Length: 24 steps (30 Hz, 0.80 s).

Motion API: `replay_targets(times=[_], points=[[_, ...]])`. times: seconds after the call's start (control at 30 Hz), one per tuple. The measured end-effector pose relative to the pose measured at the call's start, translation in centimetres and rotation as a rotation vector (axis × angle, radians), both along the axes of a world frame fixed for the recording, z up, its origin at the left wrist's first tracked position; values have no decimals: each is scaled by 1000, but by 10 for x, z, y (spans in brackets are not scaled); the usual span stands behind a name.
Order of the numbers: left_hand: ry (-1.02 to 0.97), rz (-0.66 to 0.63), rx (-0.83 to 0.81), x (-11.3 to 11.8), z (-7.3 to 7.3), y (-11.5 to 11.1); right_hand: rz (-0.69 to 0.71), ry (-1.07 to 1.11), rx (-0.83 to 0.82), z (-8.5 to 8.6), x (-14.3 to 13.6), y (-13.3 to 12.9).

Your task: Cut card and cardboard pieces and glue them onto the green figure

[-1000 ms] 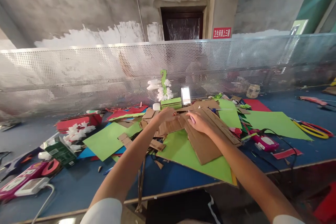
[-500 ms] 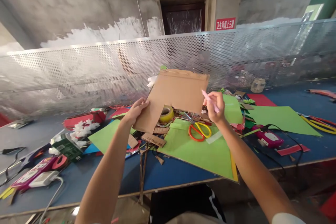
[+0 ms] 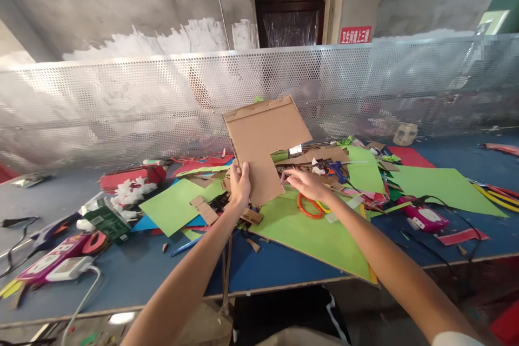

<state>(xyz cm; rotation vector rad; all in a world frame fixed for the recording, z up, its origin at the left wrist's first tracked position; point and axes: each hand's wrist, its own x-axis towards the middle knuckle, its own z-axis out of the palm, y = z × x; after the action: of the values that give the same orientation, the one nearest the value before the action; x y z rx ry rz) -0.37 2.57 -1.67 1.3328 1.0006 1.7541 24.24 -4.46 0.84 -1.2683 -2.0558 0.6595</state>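
An L-shaped piece of brown cardboard (image 3: 263, 138) is held up over the table. My left hand (image 3: 240, 184) grips its lower left edge, thumb on the front face. My right hand (image 3: 306, 184) is just right of the cardboard's lower part, fingers pointing left and closed around a pink pen (image 3: 283, 179), which is mostly hidden. Below my right hand, the orange and yellow scissors (image 3: 310, 206) lie on a green sheet (image 3: 300, 232).
Cardboard scraps (image 3: 205, 210), a blue glue gun (image 3: 335, 170) and more green sheets (image 3: 446, 186) litter the blue table (image 3: 259, 259). Magenta power strips (image 3: 425, 216) lie on both sides. A perforated metal screen (image 3: 141, 102) stands behind.
The cardboard has turned, its cut-out now facing right. My left hand has moved right along with it. My right hand has lowered and shifted left with the pen. The yellow tape roll is out of sight.
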Motion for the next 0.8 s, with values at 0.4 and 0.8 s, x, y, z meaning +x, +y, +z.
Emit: replay_targets(times=[0.4, 0.8], points=[[-96, -499, -175, 9, 3, -23, 30, 453, -52, 5, -15, -11], [17, -416, -135, 9, -15, -12, -130, -301, 38, 25, 40, -11]])
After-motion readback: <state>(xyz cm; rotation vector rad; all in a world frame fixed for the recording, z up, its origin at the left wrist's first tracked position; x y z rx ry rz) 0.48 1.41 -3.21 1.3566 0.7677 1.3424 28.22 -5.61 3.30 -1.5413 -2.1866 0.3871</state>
